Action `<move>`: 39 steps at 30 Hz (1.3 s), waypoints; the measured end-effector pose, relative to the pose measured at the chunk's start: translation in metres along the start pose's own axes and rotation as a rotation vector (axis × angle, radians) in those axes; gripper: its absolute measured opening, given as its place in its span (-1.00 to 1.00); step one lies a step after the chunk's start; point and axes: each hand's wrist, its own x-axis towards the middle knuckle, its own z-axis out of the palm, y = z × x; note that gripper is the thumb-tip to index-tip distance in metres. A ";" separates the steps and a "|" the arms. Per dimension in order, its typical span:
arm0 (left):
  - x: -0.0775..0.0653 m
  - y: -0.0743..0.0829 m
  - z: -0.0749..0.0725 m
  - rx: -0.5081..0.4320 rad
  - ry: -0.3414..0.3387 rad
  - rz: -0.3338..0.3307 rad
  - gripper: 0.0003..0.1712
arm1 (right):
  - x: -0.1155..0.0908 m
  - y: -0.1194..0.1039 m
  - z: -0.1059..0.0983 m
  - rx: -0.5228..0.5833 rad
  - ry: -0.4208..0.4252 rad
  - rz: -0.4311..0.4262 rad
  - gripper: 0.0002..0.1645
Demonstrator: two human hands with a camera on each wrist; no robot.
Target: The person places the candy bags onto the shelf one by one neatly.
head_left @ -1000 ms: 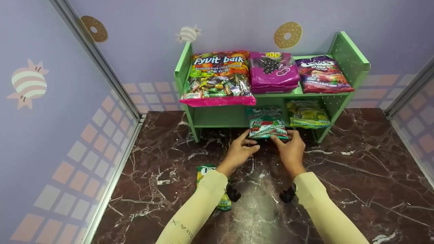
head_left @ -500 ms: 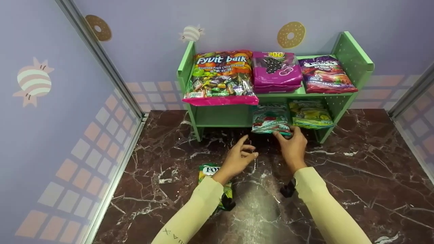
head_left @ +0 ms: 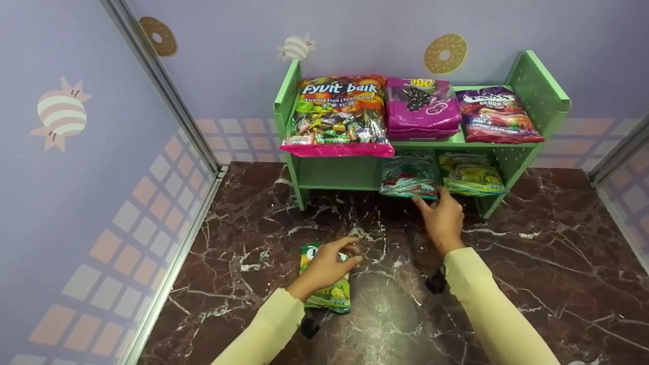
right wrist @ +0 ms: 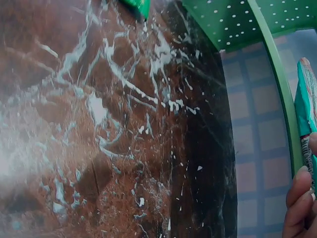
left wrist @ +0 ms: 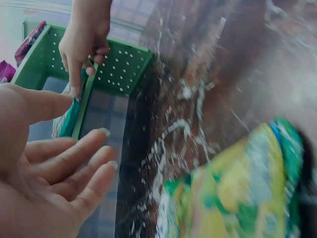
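My left hand (head_left: 327, 261) hovers low over a green and yellow candy bag (head_left: 332, 299) lying on the dark marble surface. Nothing is held in it; its fingers are spread and slightly bent in the left wrist view. My right hand (head_left: 443, 218) pinches the front edge of a teal candy bag (head_left: 408, 177) on the lower shelf of the green rack (head_left: 334, 172). That bag lies flat, beside a yellow-green candy bag (head_left: 471, 175). In the right wrist view, only some fingertips (right wrist: 299, 191) show by the shelf edge.
A Fyvit Baik candy bag (head_left: 337, 116), a purple bag (head_left: 423, 109) and a berries bag (head_left: 499, 114) lie on the upper shelf, the first overhanging its front. Lilac walls (head_left: 355, 30) stand behind and at both sides.
My left hand has drawn back from the teal bag to over the green and yellow bag. The teal bag has slid deeper onto the shelf, with my right hand still at its edge.
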 end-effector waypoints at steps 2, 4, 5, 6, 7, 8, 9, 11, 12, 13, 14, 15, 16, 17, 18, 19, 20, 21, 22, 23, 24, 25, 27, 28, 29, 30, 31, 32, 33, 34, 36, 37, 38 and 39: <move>-0.010 -0.006 -0.004 0.016 0.009 0.000 -0.46 | 0.001 0.000 0.000 -0.018 0.006 -0.012 -0.18; -0.019 -0.012 -0.007 0.019 0.016 0.021 -0.45 | 0.002 0.000 -0.001 -0.027 0.011 -0.019 -0.18; -0.024 -0.015 -0.008 0.021 0.017 0.033 -0.45 | 0.002 -0.001 -0.001 -0.032 0.013 -0.020 -0.18; -0.028 -0.019 -0.009 0.027 0.018 0.042 -0.44 | 0.003 -0.001 -0.001 -0.038 0.016 -0.022 -0.18; -0.032 -0.022 -0.010 0.026 0.018 0.042 -0.43 | 0.004 -0.001 -0.001 -0.040 0.015 -0.021 -0.17; -0.036 -0.024 -0.011 0.027 0.018 0.039 -0.43 | 0.004 -0.001 0.000 -0.039 0.013 -0.020 -0.17; -0.039 -0.028 -0.011 0.029 0.021 0.044 -0.43 | 0.005 -0.001 0.000 -0.036 0.010 -0.018 -0.16; -0.046 -0.033 -0.013 0.038 0.036 0.036 -0.43 | 0.006 -0.001 0.001 -0.029 0.009 -0.017 -0.13; -0.049 -0.036 -0.013 0.036 0.045 0.036 -0.44 | 0.006 -0.001 0.002 -0.022 0.008 -0.017 -0.12; -0.052 -0.039 -0.014 0.035 0.055 0.038 -0.44 | 0.007 -0.001 0.002 -0.014 0.007 -0.016 -0.11; -0.055 -0.042 -0.015 0.037 0.064 0.042 -0.44 | 0.007 -0.001 0.002 -0.007 0.007 -0.015 -0.10; -0.057 -0.045 -0.015 0.039 0.076 0.049 -0.44 | 0.007 -0.002 0.003 -0.002 0.008 -0.016 -0.10; -0.059 -0.047 -0.016 0.036 0.085 0.046 -0.43 | 0.007 -0.002 0.003 0.004 0.008 -0.017 -0.11; -0.062 -0.050 -0.017 0.034 0.096 0.049 -0.42 | 0.006 -0.002 0.004 0.010 0.010 -0.018 -0.11; -0.064 -0.052 -0.018 0.032 0.108 0.049 -0.41 | 0.005 -0.003 0.004 0.017 0.013 -0.023 -0.12; -0.065 -0.054 -0.019 0.039 0.119 0.043 -0.39 | 0.004 -0.003 0.005 0.023 0.021 -0.028 -0.13; -0.067 -0.056 -0.019 0.045 0.131 0.035 -0.37 | 0.002 -0.003 0.005 0.028 0.030 -0.034 -0.14; -0.068 -0.057 -0.020 0.061 0.148 0.027 -0.35 | 0.000 -0.004 0.006 0.033 0.041 -0.042 -0.15; -0.070 -0.059 -0.021 0.071 0.160 0.018 -0.32 | -0.003 -0.004 0.006 0.041 0.053 -0.051 -0.15; -0.071 -0.060 -0.021 0.084 0.170 0.008 -0.30 | -0.006 -0.006 0.007 0.052 0.065 -0.061 -0.16; -0.073 -0.061 -0.022 0.090 0.176 -0.003 -0.27 | -0.009 -0.007 0.008 0.060 0.080 -0.073 -0.16; -0.074 -0.063 -0.022 0.094 0.179 -0.013 -0.24 | -0.014 -0.008 0.008 0.071 0.093 -0.084 -0.17; -0.077 -0.066 -0.023 0.087 0.181 -0.026 -0.18 | -0.023 -0.011 0.011 0.087 0.119 -0.112 -0.17; -0.079 -0.067 -0.023 0.078 0.180 -0.038 -0.15 | -0.028 -0.012 0.012 0.095 0.128 -0.128 -0.17; -0.080 -0.068 -0.024 0.071 0.178 -0.053 -0.12 | -0.033 -0.013 0.013 0.109 0.133 -0.139 -0.18; -0.081 -0.069 -0.024 0.066 0.177 -0.064 -0.09 | -0.039 -0.014 0.014 0.124 0.136 -0.145 -0.19; -0.082 -0.070 -0.024 0.067 0.175 -0.075 -0.06 | -0.044 -0.015 0.016 0.144 0.133 -0.148 -0.20; -0.083 -0.071 -0.025 0.074 0.172 -0.091 -0.03 | -0.049 -0.016 0.018 0.160 0.125 -0.150 -0.20; -0.084 -0.072 -0.025 0.080 0.167 -0.109 0.00 | -0.055 -0.016 0.020 0.173 0.106 -0.148 -0.21; -0.084 -0.073 -0.025 0.088 0.164 -0.121 0.02 | -0.060 -0.016 0.023 0.190 0.075 -0.142 -0.21; -0.085 -0.075 -0.026 0.096 0.154 -0.141 0.06 | -0.071 -0.015 0.029 0.214 -0.003 -0.128 -0.20; -0.085 -0.075 -0.026 0.100 0.150 -0.153 0.07 | -0.077 -0.014 0.033 0.215 -0.051 -0.120 -0.19; -0.086 -0.076 -0.026 0.104 0.147 -0.166 0.08 | -0.083 -0.013 0.037 0.218 -0.106 -0.111 -0.18; -0.086 -0.077 -0.026 0.104 0.145 -0.171 0.09 | -0.089 -0.013 0.041 0.225 -0.158 -0.098 -0.18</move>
